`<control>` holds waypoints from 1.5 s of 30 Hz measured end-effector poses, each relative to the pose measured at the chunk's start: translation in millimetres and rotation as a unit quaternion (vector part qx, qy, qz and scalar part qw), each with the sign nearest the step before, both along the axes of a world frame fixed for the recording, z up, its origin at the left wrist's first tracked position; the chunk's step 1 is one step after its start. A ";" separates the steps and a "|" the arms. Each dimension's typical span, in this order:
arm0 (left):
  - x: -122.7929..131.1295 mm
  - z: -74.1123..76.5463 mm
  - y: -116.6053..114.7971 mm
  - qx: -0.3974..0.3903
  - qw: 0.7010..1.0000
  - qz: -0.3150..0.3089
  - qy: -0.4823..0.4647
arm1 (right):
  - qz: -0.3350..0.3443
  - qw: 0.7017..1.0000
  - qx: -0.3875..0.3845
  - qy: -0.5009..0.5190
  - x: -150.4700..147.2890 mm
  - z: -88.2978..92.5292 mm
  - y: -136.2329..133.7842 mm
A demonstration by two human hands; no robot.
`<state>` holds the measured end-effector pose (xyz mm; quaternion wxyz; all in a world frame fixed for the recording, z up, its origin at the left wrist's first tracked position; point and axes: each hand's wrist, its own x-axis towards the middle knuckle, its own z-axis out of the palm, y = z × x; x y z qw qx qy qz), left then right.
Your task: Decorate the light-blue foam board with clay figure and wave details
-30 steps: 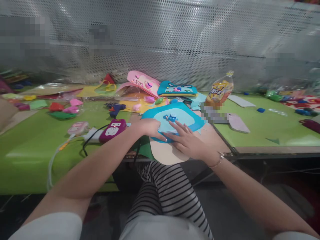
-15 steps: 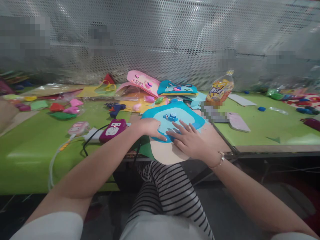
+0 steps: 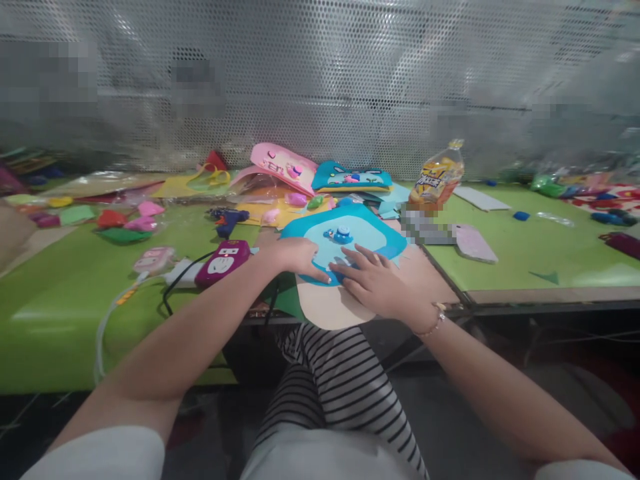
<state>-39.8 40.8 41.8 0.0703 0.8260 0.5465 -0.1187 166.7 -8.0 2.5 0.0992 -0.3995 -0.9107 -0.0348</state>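
Observation:
A blue felt piece (image 3: pixel 360 223) with a light blue inner panel and a small blue figure (image 3: pixel 340 235) lies at the table's front edge, on a tan board (image 3: pixel 325 308). My left hand (image 3: pixel 295 257) rests on its left near corner, fingers curled down onto the felt. My right hand (image 3: pixel 373 280) lies flat on its near edge, fingers stretched out and pressing the light blue panel. Both hands' fingertips nearly meet.
A purple power strip (image 3: pixel 223 261) with cables, a blue glue gun (image 3: pixel 227 219), pink and teal felt bags (image 3: pixel 285 165) and felt scraps (image 3: pixel 125 223) crowd the green table (image 3: pixel 75 293). A snack bag (image 3: pixel 437 179) stands right of the felt. Perforated metal sheet (image 3: pixel 320 80) backs the table.
My right hand has slid a little nearer and leftward along the felt's near edge, fingers drawing closer to my left hand. The left hand stays put.

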 end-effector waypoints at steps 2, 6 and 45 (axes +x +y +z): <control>-0.5 -0.6 0.7 0.001 1.000 -0.006 -0.003 | -0.013 1.000 -0.006 0.003 0.0 -1.1 1.4; -0.6 -1.1 1.0 0.000 1.000 -0.008 -0.007 | -0.017 1.000 -0.012 0.011 1.3 -4.5 4.1; -13.8 9.8 11.9 0.069 0.981 0.013 -0.178 | 0.105 0.977 -0.025 0.184 -5.1 20.3 93.7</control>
